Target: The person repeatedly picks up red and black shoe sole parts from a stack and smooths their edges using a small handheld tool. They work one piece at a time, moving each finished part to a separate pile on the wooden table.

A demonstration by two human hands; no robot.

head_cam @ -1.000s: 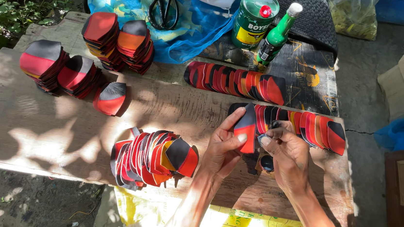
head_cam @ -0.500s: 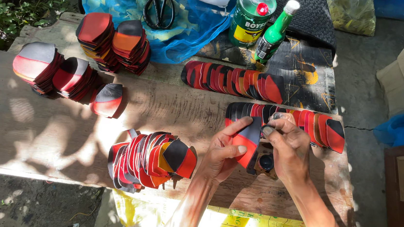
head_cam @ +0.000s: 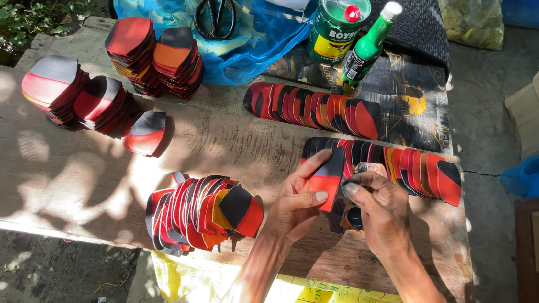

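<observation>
My left hand [head_cam: 298, 202] holds a red and black shield-shaped leather piece [head_cam: 327, 177] between thumb and fingers, over the wooden table [head_cam: 76, 168]. My right hand [head_cam: 380, 208] is closed beside it, fingertips touching the piece's right edge; something small may be pinched in it, but I cannot make it out. A small dark round object [head_cam: 354, 217] lies under that hand. Just behind the hands runs an overlapped row of the same pieces [head_cam: 414, 168]. A fanned pile of pieces [head_cam: 200, 211] lies to the left of my left hand.
Another overlapped row [head_cam: 314, 107] lies farther back. Stacks of pieces [head_cam: 56, 86] [head_cam: 157, 57] stand at the back left. A green tin can [head_cam: 336, 25], a green bottle [head_cam: 369, 44], black scissors [head_cam: 215, 10] on blue plastic sheet [head_cam: 259, 35], and a black mat [head_cam: 410, 9] are at the back.
My left hand has turned the red and black piece and lifted it slightly off the near row. My right hand has closed in against its edge. The view has drifted a little.
</observation>
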